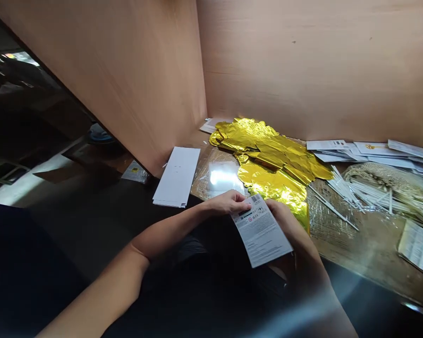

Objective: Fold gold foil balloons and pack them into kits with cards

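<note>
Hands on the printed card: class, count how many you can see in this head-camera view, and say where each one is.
2. The left hand pinches the upper left corner of the printed barcode card; the right hand grips its right edge. No other hands show.

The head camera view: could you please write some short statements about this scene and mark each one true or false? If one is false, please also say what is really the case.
1. The left hand and the right hand both hold a white printed card with a barcode. True.
2. The crumpled gold foil lies on the floor. False: it lies on a clear plastic sheet on the table.
3. The white sticks are packed inside a closed box. False: they lie loose to the right of the foil.
4. A stack of white card sheets lies to the left of the foil. True.
</note>
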`<action>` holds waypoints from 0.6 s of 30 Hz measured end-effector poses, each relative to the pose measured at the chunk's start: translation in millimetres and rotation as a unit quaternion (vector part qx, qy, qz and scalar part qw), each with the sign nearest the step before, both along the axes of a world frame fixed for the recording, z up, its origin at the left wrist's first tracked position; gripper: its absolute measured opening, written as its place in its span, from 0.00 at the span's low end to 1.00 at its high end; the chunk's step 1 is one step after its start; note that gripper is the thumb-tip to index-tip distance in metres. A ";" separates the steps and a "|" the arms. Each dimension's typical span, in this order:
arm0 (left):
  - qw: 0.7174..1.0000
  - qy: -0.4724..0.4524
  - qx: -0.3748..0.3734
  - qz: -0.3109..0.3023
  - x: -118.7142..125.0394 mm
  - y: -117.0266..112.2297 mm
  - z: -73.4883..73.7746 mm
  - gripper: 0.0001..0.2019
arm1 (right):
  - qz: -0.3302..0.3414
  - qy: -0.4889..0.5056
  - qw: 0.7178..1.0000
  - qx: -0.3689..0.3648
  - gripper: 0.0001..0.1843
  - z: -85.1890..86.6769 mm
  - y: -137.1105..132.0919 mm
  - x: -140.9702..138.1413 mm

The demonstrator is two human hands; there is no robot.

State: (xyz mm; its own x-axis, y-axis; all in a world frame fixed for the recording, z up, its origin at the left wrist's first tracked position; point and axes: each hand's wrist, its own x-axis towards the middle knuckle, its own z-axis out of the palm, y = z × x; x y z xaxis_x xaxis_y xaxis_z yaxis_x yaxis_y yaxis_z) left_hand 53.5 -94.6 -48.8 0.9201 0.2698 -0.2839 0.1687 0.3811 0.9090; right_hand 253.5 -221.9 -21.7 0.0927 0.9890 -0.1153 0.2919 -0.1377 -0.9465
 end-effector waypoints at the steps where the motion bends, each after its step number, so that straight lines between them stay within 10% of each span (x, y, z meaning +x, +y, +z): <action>1: 1.000 0.004 0.024 -0.009 3.1 0.3 1.9 0.26 | 0.018 0.027 0.999 -0.013 0.13 0.9 -5.8 5.4; 6: 0.982 0.019 0.187 0.003 26.0 11.0 2.8 0.25 | -0.045 0.164 0.984 -0.049 0.28 -11.2 -29.9 18.8; 11: 0.954 -0.079 0.055 0.283 68.2 -9.2 -18.2 0.26 | -0.192 0.175 0.964 0.060 0.24 -45.9 -24.0 6.7; 15: 0.936 -0.092 -0.078 0.332 84.1 -27.6 -37.0 0.28 | -0.300 -0.108 0.944 0.087 0.22 -62.4 -20.4 68.0; 18: 0.940 -0.067 -0.139 0.304 81.6 -21.4 -39.8 0.21 | -0.311 -0.455 0.833 -0.054 0.19 -66.8 -30.9 143.0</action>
State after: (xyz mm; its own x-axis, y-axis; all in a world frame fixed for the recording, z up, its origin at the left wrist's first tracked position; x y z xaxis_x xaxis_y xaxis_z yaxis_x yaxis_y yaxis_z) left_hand 135.2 -116.1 -88.7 0.6526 0.6899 -0.3132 -0.2664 0.5959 0.7576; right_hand 396.5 -252.8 -88.6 0.6812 0.7049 0.1975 0.7213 -0.6003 -0.3455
